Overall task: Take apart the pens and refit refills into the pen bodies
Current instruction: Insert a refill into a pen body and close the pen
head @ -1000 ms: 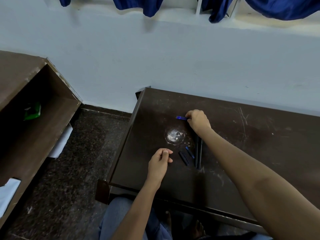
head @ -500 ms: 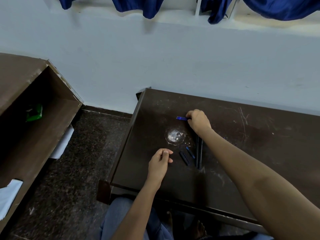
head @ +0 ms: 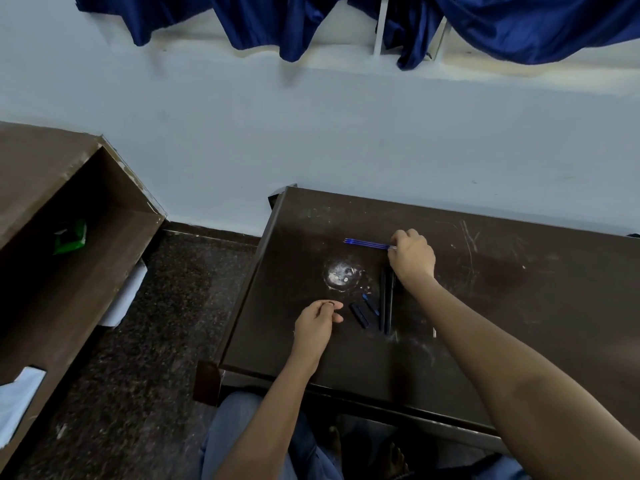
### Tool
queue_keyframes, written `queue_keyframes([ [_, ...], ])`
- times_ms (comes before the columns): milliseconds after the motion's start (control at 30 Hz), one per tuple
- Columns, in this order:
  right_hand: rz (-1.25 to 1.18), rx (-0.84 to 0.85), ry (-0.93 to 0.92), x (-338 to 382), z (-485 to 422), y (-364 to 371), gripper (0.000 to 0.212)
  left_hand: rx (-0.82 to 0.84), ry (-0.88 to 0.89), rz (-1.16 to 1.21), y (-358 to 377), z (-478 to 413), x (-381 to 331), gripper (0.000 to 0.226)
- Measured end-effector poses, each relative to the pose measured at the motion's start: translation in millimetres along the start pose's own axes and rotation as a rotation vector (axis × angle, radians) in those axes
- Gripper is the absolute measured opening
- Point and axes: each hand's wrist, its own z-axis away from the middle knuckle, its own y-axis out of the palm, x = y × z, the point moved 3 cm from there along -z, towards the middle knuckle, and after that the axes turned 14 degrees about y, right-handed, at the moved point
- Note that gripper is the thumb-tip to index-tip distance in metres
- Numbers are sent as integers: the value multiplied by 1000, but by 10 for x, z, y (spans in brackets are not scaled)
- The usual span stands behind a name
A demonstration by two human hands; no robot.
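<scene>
Thin blue refills (head: pixel 367 243) lie side by side on the dark table (head: pixel 519 306), pointing left. My right hand (head: pixel 412 258) is closed over their right, metal-tipped ends. Just below that hand, two dark pen bodies (head: pixel 386 301) lie parallel, pointing towards me. Beside them are a short black cap piece (head: pixel 358 315) and a small blue-tipped piece (head: pixel 371 304). My left hand (head: pixel 317 323) rests near the table's left front, pinching a tiny dark pen part (head: pixel 330 303) between thumb and forefinger.
A pale worn patch (head: pixel 343 274) marks the table between my hands. The table's left edge (head: pixel 249 289) drops to a dark speckled floor. A brown open cabinet (head: pixel 69 254) stands at the left with a green packet (head: pixel 71 235) inside. A wall is right behind the table.
My right hand has drawn a little to the right along the refills, so more of their length shows. The refills and my left hand have stayed in place.
</scene>
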Motion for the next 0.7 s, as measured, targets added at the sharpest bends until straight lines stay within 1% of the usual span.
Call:
queue_keyframes([
  [67,54,-12,104,-177,86,-63,31,1,-9,-4,23,47,-64,27],
  [100,66,11,173,-277,135,-88,38,3,-5,-4,33,80,-99,26],
  [167,57,100,322,-492,252,-100,54,12,11,-9,51,154,-156,25],
  [200,32,150,393,-597,314,-70,58,20,20,-18,58,187,-173,25],
  [233,-17,195,457,-701,378,-34,57,29,30,-30,69,222,-191,25],
  [300,-134,263,534,-843,506,30,45,46,45,-55,90,281,-214,25],
  [367,-162,287,529,-908,632,38,34,62,67,-76,109,355,-258,25],
  [400,-153,294,519,-921,688,24,32,67,80,-86,113,394,-282,24],
  [467,-113,326,496,-912,794,-22,32,79,108,-97,117,480,-338,24],
  [533,-128,373,454,-879,855,-72,34,90,134,-105,116,566,-400,25],
  [600,-261,384,402,-789,875,-158,30,98,155,-126,106,635,-464,26],
  [633,-366,375,388,-730,878,-225,25,102,168,-136,98,665,-503,27],
  [700,-650,351,369,-565,919,-409,17,102,186,-144,83,719,-573,28],
])
